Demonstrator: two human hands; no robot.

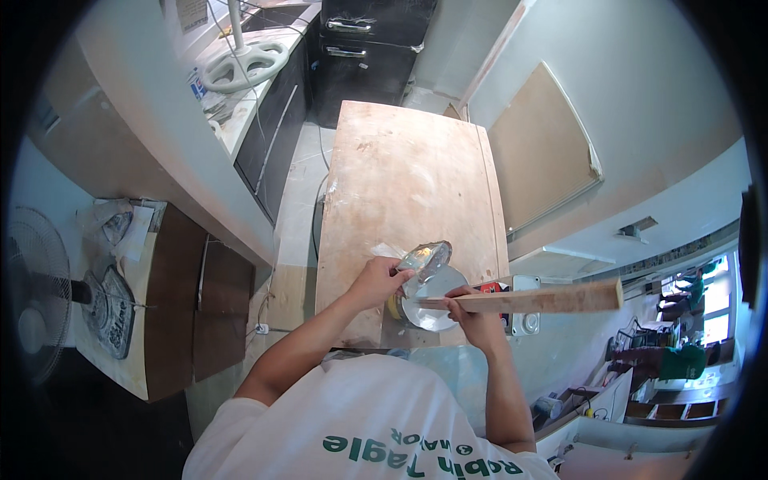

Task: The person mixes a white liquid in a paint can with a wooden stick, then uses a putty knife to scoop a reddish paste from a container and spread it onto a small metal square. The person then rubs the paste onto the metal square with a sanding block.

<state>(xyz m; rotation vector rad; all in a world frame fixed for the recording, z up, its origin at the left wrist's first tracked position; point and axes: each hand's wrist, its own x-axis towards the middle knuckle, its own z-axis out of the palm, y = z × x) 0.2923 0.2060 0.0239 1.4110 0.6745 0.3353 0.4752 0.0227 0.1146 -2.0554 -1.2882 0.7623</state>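
Note:
My left hand pinches the edge of a shiny, see-through piece with a dark rim; I cannot tell whether it is a tilted container or a plastic sheet. Just below it is a round whitish container, its top facing me. In my right hand is a long flat wooden stick, gripped near one end. That end reaches over the round container, while the rest sticks out to the right. Both hands work above the near end of a light wooden board.
Right of the container are a red object and a white device. A fan stands by a brown cabinet at left. Dark cabinets lie beyond the board. A thin panel leans on the right wall. People are far right.

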